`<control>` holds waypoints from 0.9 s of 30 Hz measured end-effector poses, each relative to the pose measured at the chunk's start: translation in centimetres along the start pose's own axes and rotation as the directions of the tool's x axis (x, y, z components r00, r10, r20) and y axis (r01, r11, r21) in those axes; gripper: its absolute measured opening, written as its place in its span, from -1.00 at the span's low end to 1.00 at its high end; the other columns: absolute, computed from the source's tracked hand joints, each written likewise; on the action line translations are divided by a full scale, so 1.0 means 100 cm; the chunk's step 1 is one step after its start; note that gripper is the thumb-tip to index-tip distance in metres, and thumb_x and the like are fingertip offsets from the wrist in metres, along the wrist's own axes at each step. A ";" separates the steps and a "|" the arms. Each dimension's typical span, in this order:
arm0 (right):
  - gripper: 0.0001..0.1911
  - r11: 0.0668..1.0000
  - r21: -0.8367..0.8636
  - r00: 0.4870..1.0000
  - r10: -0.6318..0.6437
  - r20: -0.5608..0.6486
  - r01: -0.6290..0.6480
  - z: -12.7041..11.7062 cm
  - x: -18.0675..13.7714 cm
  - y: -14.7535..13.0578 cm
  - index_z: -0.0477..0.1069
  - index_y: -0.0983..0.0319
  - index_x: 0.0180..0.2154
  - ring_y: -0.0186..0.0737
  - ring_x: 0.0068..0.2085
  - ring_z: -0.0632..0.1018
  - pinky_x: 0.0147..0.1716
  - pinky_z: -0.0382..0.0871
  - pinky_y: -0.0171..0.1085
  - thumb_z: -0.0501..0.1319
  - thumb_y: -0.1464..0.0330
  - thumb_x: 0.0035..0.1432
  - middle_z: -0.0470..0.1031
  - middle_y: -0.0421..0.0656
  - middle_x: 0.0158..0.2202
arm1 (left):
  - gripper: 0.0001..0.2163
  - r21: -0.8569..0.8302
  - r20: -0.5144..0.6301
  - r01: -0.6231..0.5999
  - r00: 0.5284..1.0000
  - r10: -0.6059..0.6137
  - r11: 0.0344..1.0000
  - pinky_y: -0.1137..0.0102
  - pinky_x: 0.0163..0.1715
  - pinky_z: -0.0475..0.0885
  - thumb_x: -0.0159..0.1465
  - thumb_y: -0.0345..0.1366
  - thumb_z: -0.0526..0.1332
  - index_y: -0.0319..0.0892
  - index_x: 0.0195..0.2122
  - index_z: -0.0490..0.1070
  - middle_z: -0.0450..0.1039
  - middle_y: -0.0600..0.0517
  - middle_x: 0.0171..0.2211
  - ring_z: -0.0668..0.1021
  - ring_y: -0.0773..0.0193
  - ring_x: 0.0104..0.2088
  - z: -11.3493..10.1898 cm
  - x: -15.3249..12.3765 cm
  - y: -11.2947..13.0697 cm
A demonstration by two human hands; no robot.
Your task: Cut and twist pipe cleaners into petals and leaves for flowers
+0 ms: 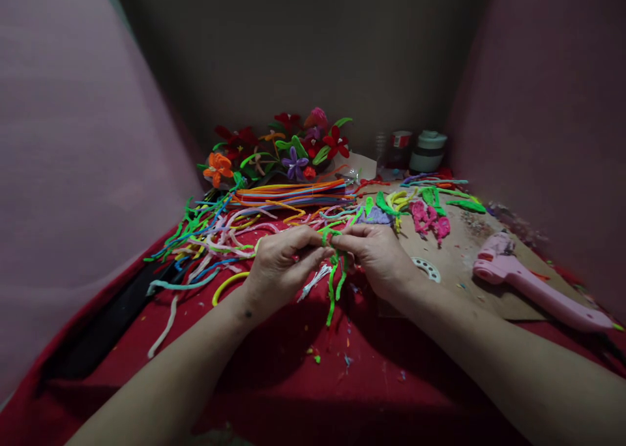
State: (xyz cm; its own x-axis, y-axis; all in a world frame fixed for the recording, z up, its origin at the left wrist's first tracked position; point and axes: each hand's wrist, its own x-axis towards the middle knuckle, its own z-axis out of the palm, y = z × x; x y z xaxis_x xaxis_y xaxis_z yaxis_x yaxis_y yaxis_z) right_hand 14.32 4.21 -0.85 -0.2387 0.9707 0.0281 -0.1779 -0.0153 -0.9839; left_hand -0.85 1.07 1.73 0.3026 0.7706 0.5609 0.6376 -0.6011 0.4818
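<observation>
Both of my hands meet over a red cloth (293,368) and pinch the same green pipe cleaner (335,283). My left hand (281,263) has its fingers closed on the upper bent part. My right hand (376,253) is closed on it from the other side. The loose green ends hang down between the hands. A thin white piece (313,283) lies just under my left fingers.
A heap of coloured pipe cleaners (235,227) lies behind the hands, with a bunch of pipe-cleaner flowers (288,149) further back. A pink glue gun (528,283) rests on brown cardboard (464,250) at the right. Jars (428,151) stand at the back. Walls close in on both sides.
</observation>
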 end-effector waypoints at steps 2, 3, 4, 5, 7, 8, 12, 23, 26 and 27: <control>-0.88 1.000 -0.019 1.000 -0.016 -0.006 0.016 0.000 0.000 0.000 0.39 0.29 -0.60 -0.45 -0.67 0.23 -0.66 0.06 -0.37 0.23 0.36 -0.16 0.27 -0.29 -0.69 | -0.86 -0.044 -0.028 0.018 0.999 -0.019 0.999 0.51 -0.55 0.21 0.15 -0.28 0.20 -0.22 -0.49 0.34 0.27 0.12 -0.61 0.28 0.44 -0.60 0.000 0.000 -0.001; -0.89 1.000 -0.019 1.000 -0.022 -0.011 0.022 0.001 0.000 0.000 0.39 0.29 -0.60 -0.46 -0.66 0.24 -0.66 0.06 -0.38 0.23 0.36 -0.17 0.28 -0.29 -0.69 | -0.88 -0.047 -0.047 -0.004 0.999 0.002 0.999 0.52 -0.56 0.21 0.15 -0.30 0.21 -0.22 -0.49 0.35 0.27 0.13 -0.62 0.27 0.45 -0.60 0.000 0.001 -0.002; -0.89 1.000 -0.014 1.000 -0.020 -0.014 0.020 0.001 -0.001 0.000 0.39 0.29 -0.61 -0.46 -0.67 0.24 -0.67 0.06 -0.38 0.23 0.37 -0.17 0.28 -0.29 -0.69 | -0.89 -0.036 -0.064 -0.045 0.997 0.043 0.998 0.52 -0.56 0.21 0.14 -0.32 0.21 -0.22 -0.48 0.35 0.27 0.13 -0.61 0.27 0.46 -0.61 0.000 0.001 -0.003; -0.90 1.000 -0.003 1.000 -0.010 -0.014 0.010 0.001 -0.001 -0.001 0.39 0.29 -0.61 -0.46 -0.67 0.25 -0.67 0.06 -0.38 0.24 0.37 -0.18 0.28 -0.30 -0.70 | -0.90 -0.013 -0.074 -0.097 0.993 0.096 0.995 0.53 -0.56 0.21 0.14 -0.35 0.21 -0.23 -0.48 0.35 0.27 0.13 -0.61 0.28 0.46 -0.60 0.000 0.001 -0.004; -0.90 0.999 0.025 1.000 0.020 -0.010 -0.020 0.002 -0.001 -0.002 0.38 0.28 -0.63 -0.45 -0.69 0.25 -0.68 0.07 -0.38 0.23 0.39 -0.20 0.29 -0.30 -0.71 | -0.93 0.031 -0.050 -0.188 0.981 0.189 0.982 0.55 -0.53 0.23 0.15 -0.39 0.20 -0.23 -0.47 0.34 0.30 0.11 -0.58 0.31 0.46 -0.57 0.002 0.001 -0.005; -0.90 0.999 0.030 0.999 0.033 -0.012 -0.032 0.003 -0.002 -0.003 0.37 0.28 -0.63 -0.45 -0.69 0.25 -0.68 0.06 -0.38 0.23 0.39 -0.20 0.29 -0.30 -0.72 | -0.94 0.040 -0.022 -0.213 0.977 0.214 0.976 0.55 -0.51 0.24 0.15 -0.40 0.19 -0.23 -0.46 0.35 0.32 0.10 -0.56 0.33 0.45 -0.54 0.003 0.001 -0.005; -0.91 0.997 0.069 0.998 0.047 -0.035 -0.044 0.003 -0.001 -0.003 0.35 0.29 -0.66 -0.49 -0.72 0.21 -0.70 0.01 -0.39 0.21 0.42 -0.22 0.26 -0.31 -0.75 | -0.94 0.019 0.115 -0.179 0.978 0.176 0.984 0.53 -0.45 0.27 0.18 -0.41 0.15 -0.24 -0.44 0.36 0.35 0.07 -0.52 0.37 0.43 -0.49 0.008 -0.001 -0.005; -0.87 0.985 0.147 0.996 0.090 -0.017 -0.087 0.000 0.003 0.005 0.35 0.28 -0.62 -0.46 -0.69 0.25 -0.68 0.06 -0.38 0.27 0.37 -0.21 0.28 -0.29 -0.71 | -0.79 -0.416 0.415 0.540 0.829 -0.376 0.732 0.54 -0.71 0.23 0.16 -0.21 0.17 -0.26 -0.51 0.33 0.31 0.11 -0.68 0.33 0.45 -0.71 -0.001 0.009 -0.001; -0.85 0.981 0.159 0.994 0.110 0.001 -0.109 0.000 0.003 0.006 0.33 0.27 -0.62 -0.46 -0.69 0.22 -0.68 0.02 -0.37 0.28 0.36 -0.20 0.25 -0.31 -0.72 | -0.80 -0.505 0.420 0.602 0.797 -0.434 0.618 0.55 -0.74 0.23 0.04 -0.26 0.28 -0.23 -0.47 0.28 0.30 0.16 -0.69 0.32 0.45 -0.73 0.003 0.010 -0.005; -0.84 0.980 0.161 0.993 0.113 0.015 -0.114 0.001 0.003 0.006 0.33 0.27 -0.62 -0.46 -0.69 0.22 -0.68 0.02 -0.37 0.28 0.35 -0.20 0.25 -0.31 -0.71 | -0.78 -0.519 0.415 0.613 0.790 -0.452 0.596 0.55 -0.74 0.23 0.00 -0.29 0.31 -0.22 -0.45 0.26 0.29 0.18 -0.70 0.32 0.45 -0.73 0.005 0.010 -0.006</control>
State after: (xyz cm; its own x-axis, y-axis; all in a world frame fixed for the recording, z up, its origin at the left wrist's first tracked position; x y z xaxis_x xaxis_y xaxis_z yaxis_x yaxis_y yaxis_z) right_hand 14.09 4.44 -1.41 -0.2717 0.9590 -0.0804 -0.3011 -0.1641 -0.9394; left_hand -0.59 2.28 1.67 0.2452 0.9680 -0.0540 0.1978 0.0046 0.9802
